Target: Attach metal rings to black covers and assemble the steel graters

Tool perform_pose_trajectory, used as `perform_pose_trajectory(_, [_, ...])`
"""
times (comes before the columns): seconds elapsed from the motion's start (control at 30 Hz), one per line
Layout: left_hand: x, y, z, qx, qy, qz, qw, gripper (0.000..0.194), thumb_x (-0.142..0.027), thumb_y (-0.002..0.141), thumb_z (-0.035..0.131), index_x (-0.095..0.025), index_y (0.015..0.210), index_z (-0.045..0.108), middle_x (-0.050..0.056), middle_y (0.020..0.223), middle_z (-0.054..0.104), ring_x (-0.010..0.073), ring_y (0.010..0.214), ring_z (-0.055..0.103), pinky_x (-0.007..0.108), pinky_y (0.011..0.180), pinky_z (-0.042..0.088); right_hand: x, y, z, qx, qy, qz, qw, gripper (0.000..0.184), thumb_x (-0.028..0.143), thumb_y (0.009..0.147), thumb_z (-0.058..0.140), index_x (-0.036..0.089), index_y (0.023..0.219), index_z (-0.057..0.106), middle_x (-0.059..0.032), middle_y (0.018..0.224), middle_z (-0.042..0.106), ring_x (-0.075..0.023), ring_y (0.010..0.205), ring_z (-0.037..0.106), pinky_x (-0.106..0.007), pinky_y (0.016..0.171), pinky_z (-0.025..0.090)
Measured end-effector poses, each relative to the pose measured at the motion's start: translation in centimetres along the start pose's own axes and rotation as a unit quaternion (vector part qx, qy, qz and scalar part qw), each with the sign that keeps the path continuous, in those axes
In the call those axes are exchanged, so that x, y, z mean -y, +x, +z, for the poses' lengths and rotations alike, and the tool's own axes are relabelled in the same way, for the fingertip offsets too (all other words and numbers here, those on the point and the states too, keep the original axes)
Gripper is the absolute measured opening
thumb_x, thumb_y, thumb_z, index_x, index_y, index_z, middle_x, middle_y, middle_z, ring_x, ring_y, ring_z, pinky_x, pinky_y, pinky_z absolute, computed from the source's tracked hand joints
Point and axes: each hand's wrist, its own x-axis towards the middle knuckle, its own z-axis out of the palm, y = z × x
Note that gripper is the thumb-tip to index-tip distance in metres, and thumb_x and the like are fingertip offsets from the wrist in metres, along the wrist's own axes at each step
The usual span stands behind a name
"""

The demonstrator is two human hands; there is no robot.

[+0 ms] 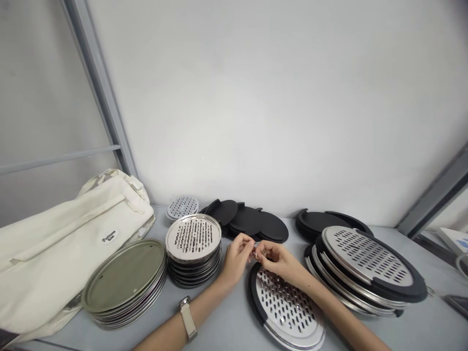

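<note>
My left hand (238, 257) and my right hand (274, 258) meet at the fingertips above the middle of the table. Both are closed in a pinch, and the small thing between them is too tiny to make out. Under my right hand and forearm lies a round slotted metal plate (288, 304), with a black rim piece along its left edge. Left of my left hand stands a stack of dark discs topped by a slotted silver plate (193, 238). Just beyond my fingers, several flat black discs (269, 226) overlap one another.
A stack of slotted plates with black rims (369, 256) stands at right, with black discs (321, 223) behind it. Olive round plates (126, 275) are piled at left beside a cream fabric bag (73, 234). Small grey slotted discs (183, 207) sit near the wall.
</note>
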Motion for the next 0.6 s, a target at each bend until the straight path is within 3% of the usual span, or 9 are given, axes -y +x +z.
perform_pose_trajectory(0.23, [0.9,0.7,-0.1,0.01,-0.041,-0.038,0.998,0.039,-0.05,0.072,0.069,-0.013,0.077,0.058,0.002,0.069,0.059,0.0123,0.063,0.056,0.023,0.059,0.042,0.1,-0.2,-0.1,0.007,-0.046,-0.017,0.999,0.008,0.018,0.078,0.054,0.019,0.073,0.048,0.0025,0.069,0.049,-0.0123,0.067,0.047,-0.024,0.064,0.039])
perform_pose_trajectory(0.33, [1.0,0.6,-0.2,-0.033,-0.02,-0.002,0.999,0.032,-0.044,0.076,0.066,-0.013,0.079,0.058,0.003,0.074,0.061,0.0141,0.07,0.059,0.025,0.067,0.047,0.2,-0.2,-0.3,-0.013,-0.092,-0.039,0.995,0.008,0.012,0.075,0.052,0.02,0.075,0.051,0.0018,0.072,0.05,-0.0131,0.07,0.049,-0.026,0.069,0.041])
perform_pose_trajectory(0.47, [0.3,0.1,-0.4,-0.109,0.064,0.058,0.99,0.021,-0.036,0.086,0.057,-0.015,0.086,0.056,0.003,0.078,0.061,0.014,0.073,0.06,0.026,0.071,0.047,0.5,-0.1,-1.1,-0.058,-0.162,-0.085,0.981,0.012,0.008,0.073,0.05,0.02,0.076,0.053,-0.0027,0.09,0.056,-0.0173,0.089,0.054,-0.03,0.084,0.042])
perform_pose_trajectory(0.6, [-0.4,-0.3,-0.4,-0.111,0.131,0.092,0.981,0.015,-0.032,0.09,0.052,-0.017,0.087,0.054,0.002,0.081,0.061,0.0138,0.075,0.059,0.026,0.071,0.047,0.4,-0.1,-1.6,-0.083,-0.191,-0.082,0.975,0.011,0.01,0.077,0.048,0.02,0.077,0.051,-0.003,0.091,0.059,-0.0173,0.086,0.056,-0.03,0.082,0.043])
